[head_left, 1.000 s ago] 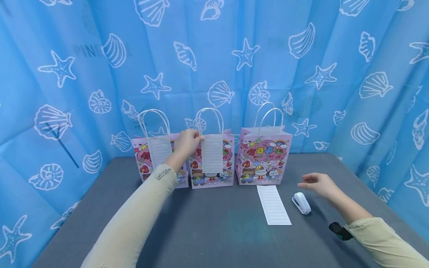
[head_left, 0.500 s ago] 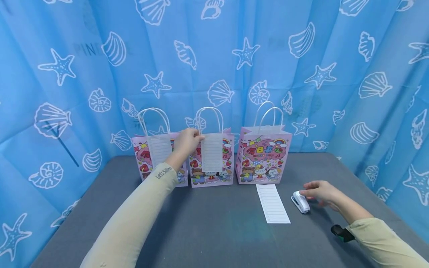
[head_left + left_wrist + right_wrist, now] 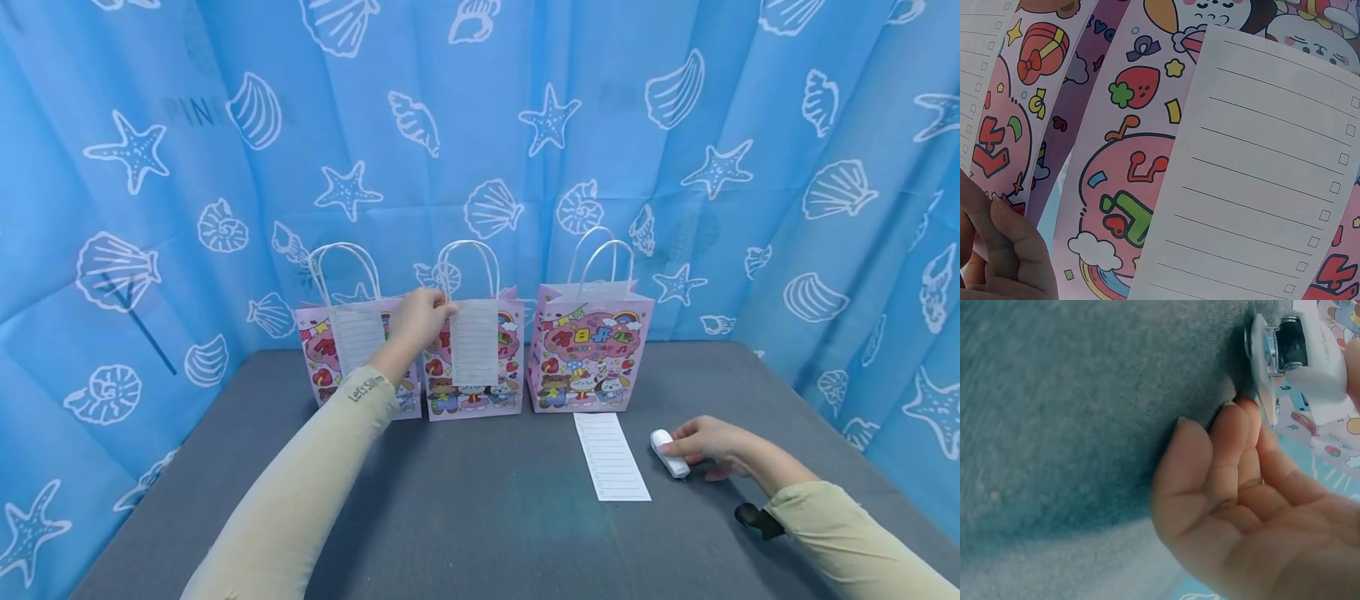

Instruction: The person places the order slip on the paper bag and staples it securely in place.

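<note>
My left hand (image 3: 422,317) pinches the upper left corner of a lined white checklist slip (image 3: 475,346) at the top of the middle pink gift bag (image 3: 441,400). In the left wrist view this slip (image 3: 977,69) shows at the left edge, above the pinching hand (image 3: 1007,250). My right hand (image 3: 716,446) grips a small white stapler (image 3: 670,457) at the table's right side. Seen from the right wrist, the stapler (image 3: 1319,369) stays low by the cloth, with curled fingers (image 3: 1232,444) beneath it. Part of the thumb is cut off there.
Another checklist slip (image 3: 358,333) hangs on the left gift bag (image 3: 408,400). The right gift bag (image 3: 588,354) stands upright without a slip on its front. One loose slip (image 3: 611,458) lies before it on the grey table (image 3: 487,508). A blue shell-patterned curtain (image 3: 480,125) hangs behind.
My right hand has come down onto the stapler and taken hold of it. The left hand has stayed at the middle bag's slip.
</note>
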Available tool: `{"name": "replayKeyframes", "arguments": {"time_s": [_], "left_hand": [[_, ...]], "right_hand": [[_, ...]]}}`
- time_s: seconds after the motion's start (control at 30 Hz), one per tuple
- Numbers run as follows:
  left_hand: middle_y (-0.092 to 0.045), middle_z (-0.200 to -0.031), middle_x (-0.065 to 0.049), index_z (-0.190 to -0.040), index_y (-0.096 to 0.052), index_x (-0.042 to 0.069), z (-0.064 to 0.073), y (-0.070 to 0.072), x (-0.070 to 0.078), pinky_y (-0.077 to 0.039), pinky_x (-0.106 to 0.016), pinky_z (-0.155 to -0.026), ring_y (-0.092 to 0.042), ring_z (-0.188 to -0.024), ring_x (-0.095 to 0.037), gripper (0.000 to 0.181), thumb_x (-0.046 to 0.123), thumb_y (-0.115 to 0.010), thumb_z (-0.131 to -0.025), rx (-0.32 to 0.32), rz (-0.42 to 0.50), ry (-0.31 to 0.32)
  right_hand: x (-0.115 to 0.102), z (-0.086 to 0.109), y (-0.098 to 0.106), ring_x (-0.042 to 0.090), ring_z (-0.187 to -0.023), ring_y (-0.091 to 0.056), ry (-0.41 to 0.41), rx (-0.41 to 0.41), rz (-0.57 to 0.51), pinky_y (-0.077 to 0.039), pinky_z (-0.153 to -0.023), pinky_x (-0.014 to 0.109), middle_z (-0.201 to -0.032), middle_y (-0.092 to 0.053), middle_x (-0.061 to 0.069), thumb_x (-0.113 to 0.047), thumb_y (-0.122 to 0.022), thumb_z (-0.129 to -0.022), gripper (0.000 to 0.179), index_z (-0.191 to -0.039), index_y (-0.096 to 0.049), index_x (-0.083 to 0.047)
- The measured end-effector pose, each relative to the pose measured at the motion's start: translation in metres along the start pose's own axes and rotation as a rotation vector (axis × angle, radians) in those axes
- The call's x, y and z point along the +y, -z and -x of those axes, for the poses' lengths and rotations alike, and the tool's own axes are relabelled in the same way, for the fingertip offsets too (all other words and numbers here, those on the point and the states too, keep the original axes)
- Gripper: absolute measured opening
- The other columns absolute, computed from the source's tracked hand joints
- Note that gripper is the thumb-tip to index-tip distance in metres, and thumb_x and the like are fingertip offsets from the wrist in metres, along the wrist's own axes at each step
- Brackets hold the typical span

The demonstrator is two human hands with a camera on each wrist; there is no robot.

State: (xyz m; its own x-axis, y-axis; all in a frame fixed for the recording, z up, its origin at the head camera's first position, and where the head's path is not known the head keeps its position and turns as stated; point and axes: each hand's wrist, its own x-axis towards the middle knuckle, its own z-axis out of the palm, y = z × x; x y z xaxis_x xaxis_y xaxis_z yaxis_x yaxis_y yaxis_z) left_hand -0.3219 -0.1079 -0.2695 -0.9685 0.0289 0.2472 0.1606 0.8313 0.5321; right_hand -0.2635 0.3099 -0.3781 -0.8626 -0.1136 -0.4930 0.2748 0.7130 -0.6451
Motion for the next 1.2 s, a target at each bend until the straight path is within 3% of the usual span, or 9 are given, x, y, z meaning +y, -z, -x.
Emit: {"name": "replayKeyframes", "arguments": {"time_s": [0.37,0.67,1.03,1.2], "left_hand": [[-0.055,-0.068,-0.004,-0.075,-0.054,0.009,0.002,-0.002,-0.002,-0.039,-0.028,-0.051,-0.057,-0.052,-0.015,0.034,0.033,-0.057,-0.099,0.003,0.010,0.007],[-0.054,-0.067,-0.004,-0.076,-0.055,0.009,0.002,-0.002,-0.001,-0.038,-0.028,-0.051,-0.058,-0.051,-0.015,0.034,0.034,-0.057,-0.099,-0.008,0.014,0.015],[-0.054,-0.068,-0.004,-0.077,-0.056,0.010,0.003,0.000,0.001,-0.037,-0.027,-0.051,-0.059,-0.051,-0.014,0.033,0.034,-0.057,-0.099,0.004,0.006,0.012],[-0.055,-0.068,-0.003,-0.077,-0.057,0.010,0.002,0.000,0.001,-0.036,-0.027,-0.052,-0.057,-0.051,-0.014,0.032,0.033,-0.057,-0.099,0.008,0.002,0.004]], "right_hand": [[-0.009,0.008,-0.009,0.026,-0.087,-0.052,0.025,0.063,0.033,-0.049,-0.069,0.038,-0.097,-0.055,0.015,-0.030,-0.067,-0.090,0.043,-0.105,-0.052,0.007],[-0.018,0.018,-0.008,0.037,-0.098,-0.055,0.077,0.045,-0.057,-0.055,-0.075,0.047,-0.112,-0.051,0.028,-0.026,-0.063,-0.094,0.057,-0.122,-0.040,0.017],[-0.031,0.027,-0.006,0.035,-0.097,-0.053,0.126,0.072,-0.110,-0.054,-0.076,0.049,-0.112,-0.053,0.025,-0.027,-0.064,-0.093,0.064,-0.129,-0.037,0.018],[-0.038,0.028,-0.007,0.037,-0.100,-0.051,0.139,0.089,-0.103,-0.052,-0.078,0.050,-0.119,-0.050,0.030,-0.030,-0.064,-0.094,0.069,-0.133,-0.034,0.018]]}}
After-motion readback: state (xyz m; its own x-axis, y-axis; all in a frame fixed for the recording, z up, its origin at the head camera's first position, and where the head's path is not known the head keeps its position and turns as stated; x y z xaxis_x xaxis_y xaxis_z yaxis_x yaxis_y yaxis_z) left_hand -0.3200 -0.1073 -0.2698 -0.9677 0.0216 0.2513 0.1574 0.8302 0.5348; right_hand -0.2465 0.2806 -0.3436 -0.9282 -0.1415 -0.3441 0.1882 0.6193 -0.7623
